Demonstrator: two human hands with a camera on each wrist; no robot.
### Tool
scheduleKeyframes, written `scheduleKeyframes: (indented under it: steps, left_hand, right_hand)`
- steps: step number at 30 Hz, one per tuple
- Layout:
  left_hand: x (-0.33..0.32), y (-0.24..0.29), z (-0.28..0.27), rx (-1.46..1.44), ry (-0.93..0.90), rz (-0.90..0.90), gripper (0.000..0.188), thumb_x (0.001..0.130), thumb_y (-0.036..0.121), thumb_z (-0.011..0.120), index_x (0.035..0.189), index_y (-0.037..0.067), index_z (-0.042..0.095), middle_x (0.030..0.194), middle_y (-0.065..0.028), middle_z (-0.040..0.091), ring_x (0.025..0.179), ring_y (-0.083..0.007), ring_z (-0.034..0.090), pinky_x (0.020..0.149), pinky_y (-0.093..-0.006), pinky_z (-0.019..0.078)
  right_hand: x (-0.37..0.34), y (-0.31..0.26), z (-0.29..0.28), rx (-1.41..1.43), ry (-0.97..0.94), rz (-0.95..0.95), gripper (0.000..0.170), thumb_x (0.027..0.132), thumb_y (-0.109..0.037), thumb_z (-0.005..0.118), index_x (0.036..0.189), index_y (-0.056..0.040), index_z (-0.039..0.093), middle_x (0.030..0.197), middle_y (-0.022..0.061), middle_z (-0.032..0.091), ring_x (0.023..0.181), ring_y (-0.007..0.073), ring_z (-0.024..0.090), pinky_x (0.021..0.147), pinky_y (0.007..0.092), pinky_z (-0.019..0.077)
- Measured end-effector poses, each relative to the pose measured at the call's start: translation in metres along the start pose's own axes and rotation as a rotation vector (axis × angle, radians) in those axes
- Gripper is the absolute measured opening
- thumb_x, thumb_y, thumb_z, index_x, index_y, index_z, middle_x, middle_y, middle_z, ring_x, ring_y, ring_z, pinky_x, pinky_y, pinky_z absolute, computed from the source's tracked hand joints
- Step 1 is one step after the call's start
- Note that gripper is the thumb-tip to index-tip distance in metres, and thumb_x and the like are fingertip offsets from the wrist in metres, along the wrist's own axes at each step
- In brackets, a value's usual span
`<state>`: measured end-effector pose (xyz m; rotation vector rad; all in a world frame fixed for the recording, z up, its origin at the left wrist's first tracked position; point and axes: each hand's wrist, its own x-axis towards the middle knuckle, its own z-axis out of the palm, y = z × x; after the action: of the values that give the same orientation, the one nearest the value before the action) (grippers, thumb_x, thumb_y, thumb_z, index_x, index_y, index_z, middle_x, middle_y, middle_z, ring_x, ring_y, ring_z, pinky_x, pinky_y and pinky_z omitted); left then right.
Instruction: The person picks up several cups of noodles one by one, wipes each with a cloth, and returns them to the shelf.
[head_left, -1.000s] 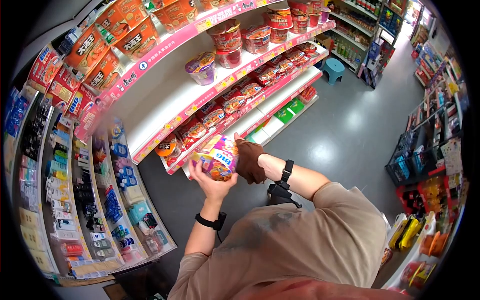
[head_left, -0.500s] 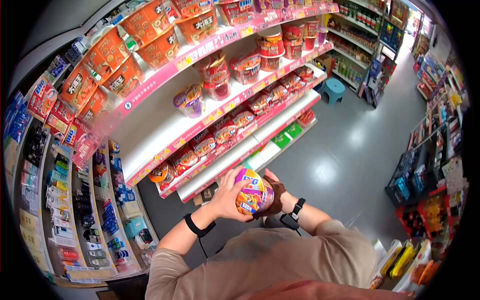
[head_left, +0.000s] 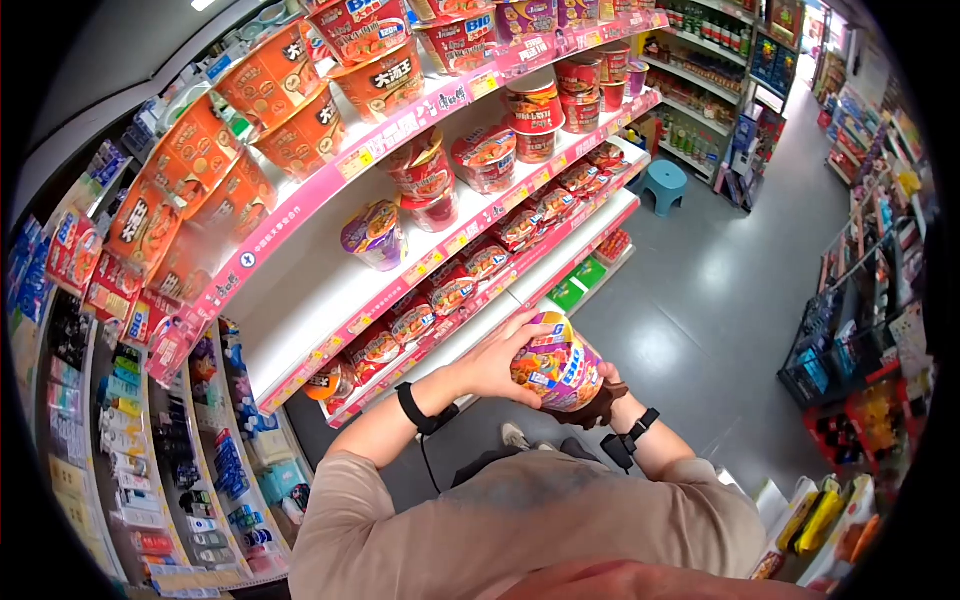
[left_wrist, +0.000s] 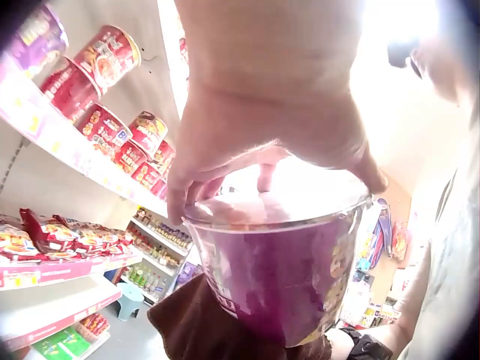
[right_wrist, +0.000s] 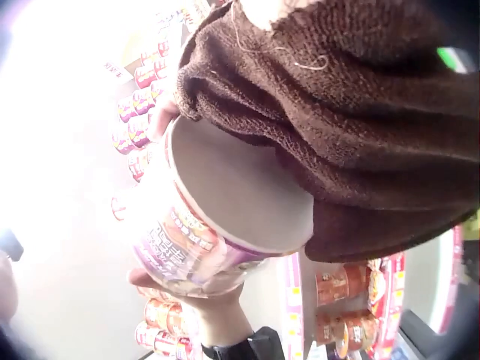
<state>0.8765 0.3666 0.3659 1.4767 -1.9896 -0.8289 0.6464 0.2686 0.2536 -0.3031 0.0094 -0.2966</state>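
Note:
A purple instant noodle cup (head_left: 552,372) is held between both hands in front of the chest. My left hand (head_left: 490,362) spans the lid, its fingers and thumb hooked over the rim, as the left wrist view shows from close up. Against the cup's other end, my right hand (head_left: 608,374) holds a bunched brown cloth (head_left: 600,407). The cloth (right_wrist: 352,135) covers most of that hand in the right wrist view and lies against the cup's edge. There, the cup's pale base (right_wrist: 232,184) faces the camera, tilted.
Noodle cups and packs fill a pink-edged shelf (head_left: 300,325) ahead. A single purple cup (head_left: 375,235) stands near its left part. Toiletries line a rack (head_left: 150,430) at left. A blue stool (head_left: 664,186) stands on the grey floor; dark baskets (head_left: 835,340) are at right.
Both hands have carried the noodle cup rightward in the head view and turned it, with the brown cloth kept against it. The shelf sits somewhat lower in view than a second ago.

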Motion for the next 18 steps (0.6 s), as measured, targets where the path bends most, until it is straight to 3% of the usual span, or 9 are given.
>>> scheduleKeyframes:
  steps: [2, 4, 6, 10, 14, 15, 18]
  left_hand:
    - [0.011, -0.012, -0.014, -0.074, -0.065, 0.017, 0.112, 0.063, 0.058, 0.088, 0.153, 0.013, 0.037, 0.16, -0.0256, 0.024, 0.149, -0.0401, 0.028, 0.12, -0.0465, 0.0265]
    - [0.021, -0.025, -0.028, -0.014, 0.044, -0.006, 0.11, 0.067, 0.058, 0.086, 0.153, 0.01, 0.037, 0.16, -0.0261, 0.026, 0.15, -0.0384, 0.026, 0.12, -0.0469, 0.0267]
    - [0.032, -0.039, -0.046, 0.096, 0.223, -0.117, 0.108, 0.07, 0.052, 0.087, 0.15, 0.0, 0.037, 0.153, -0.0277, 0.036, 0.145, -0.0393, 0.034, 0.118, -0.0463, 0.0312]
    - [0.06, -0.066, -0.083, 0.262, 0.609, -0.178, 0.102, 0.072, 0.042, 0.088, 0.148, -0.002, 0.037, 0.148, -0.0278, 0.041, 0.138, -0.0414, 0.042, 0.116, -0.0472, 0.0344]
    - [0.098, -0.086, -0.109, 0.335, 0.783, -0.227, 0.114, 0.071, 0.041, 0.088, 0.155, 0.003, 0.022, 0.151, -0.0378, 0.029, 0.142, -0.0505, 0.032, 0.117, -0.0535, 0.0316]
    - [0.112, -0.095, -0.113, 0.355, 0.857, -0.17, 0.117, 0.071, 0.041, 0.088, 0.157, 0.004, 0.017, 0.151, -0.0424, 0.023, 0.143, -0.055, 0.027, 0.118, -0.0563, 0.0288]
    - [0.154, -0.111, -0.125, 0.377, 0.893, -0.276, 0.118, 0.071, 0.042, 0.087, 0.157, 0.005, 0.016, 0.15, -0.0463, 0.02, 0.142, -0.0567, 0.028, 0.116, -0.057, 0.0293]
  right_hand:
    - [0.0, -0.01, 0.003, -0.047, 0.041, -0.02, 0.104, 0.071, -0.037, 0.084, 0.155, -0.0099, 0.029, 0.145, 0.0253, 0.049, 0.126, 0.0427, 0.056, 0.105, 0.0541, 0.0496]
    - [0.003, -0.02, 0.011, -0.071, 0.07, -0.057, 0.104, 0.071, -0.041, 0.082, 0.154, -0.0087, 0.03, 0.145, 0.0256, 0.049, 0.126, 0.0429, 0.056, 0.106, 0.054, 0.0488]
    - [0.007, -0.028, 0.022, -0.097, 0.09, -0.09, 0.104, 0.071, -0.045, 0.081, 0.154, -0.0076, 0.031, 0.145, 0.0259, 0.049, 0.126, 0.0431, 0.056, 0.106, 0.0539, 0.048]
    - [0.013, -0.035, 0.047, -0.123, 0.135, -0.131, 0.105, 0.07, -0.052, 0.078, 0.153, -0.0053, 0.033, 0.145, 0.0265, 0.049, 0.127, 0.0434, 0.055, 0.107, 0.0538, 0.0463]
    - [0.01, -0.044, 0.057, -0.118, 0.172, -0.193, 0.107, 0.07, -0.06, 0.076, 0.152, -0.003, 0.034, 0.145, 0.0271, 0.048, 0.127, 0.0438, 0.054, 0.108, 0.0536, 0.0447]
    - [0.005, -0.046, 0.052, -0.105, 0.193, -0.218, 0.108, 0.07, -0.062, 0.075, 0.151, -0.0024, 0.035, 0.145, 0.0273, 0.048, 0.128, 0.0439, 0.054, 0.108, 0.0536, 0.0443]
    - [-0.027, -0.058, 0.007, -0.033, 0.442, -0.409, 0.103, 0.075, -0.066, 0.07, 0.149, -0.0025, 0.038, 0.145, 0.0252, 0.05, 0.127, 0.0415, 0.055, 0.11, 0.052, 0.0441]
